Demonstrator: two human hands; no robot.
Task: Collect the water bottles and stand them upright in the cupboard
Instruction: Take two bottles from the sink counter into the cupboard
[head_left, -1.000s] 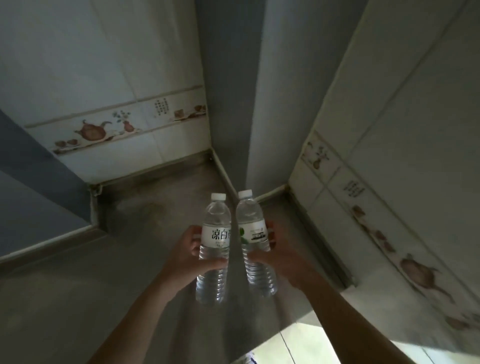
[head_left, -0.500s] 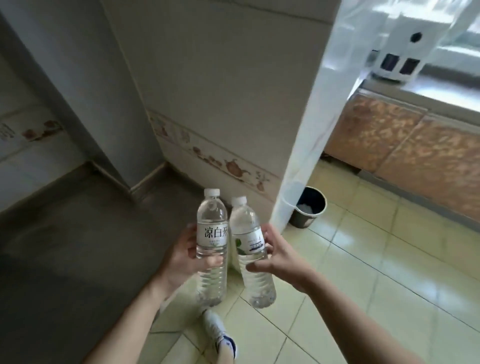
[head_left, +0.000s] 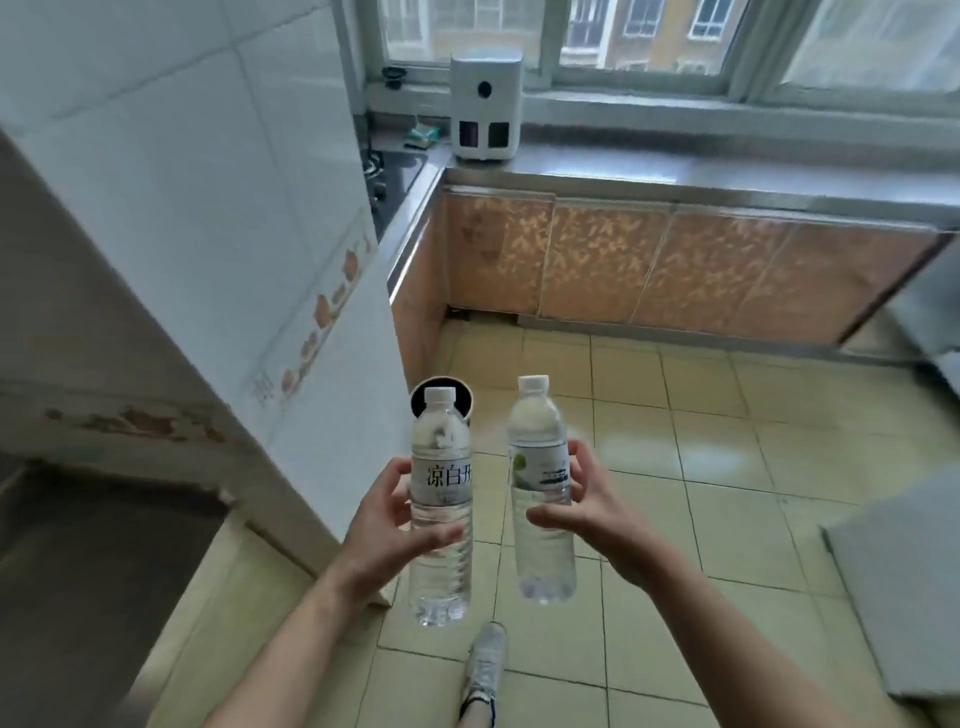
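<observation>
Left hand (head_left: 382, 525) grips 1 bottle (head_left: 440, 512), right hand (head_left: 589, 512) grips the other bottle (head_left: 540, 499), both upright above floor; cupboard doors (head_left: 670, 265) far and closed, so freeing a hand risks a drop

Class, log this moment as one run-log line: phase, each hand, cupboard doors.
phase: carrying | left hand: grips Chinese-label bottle | right hand: grips green-label bottle | cupboard doors: closed

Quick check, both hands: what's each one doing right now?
Left hand: grips the bottle with large black characters around its middle, upright.
Right hand: grips the bottle with the green-leaf label around its middle, slightly tilted.
</observation>
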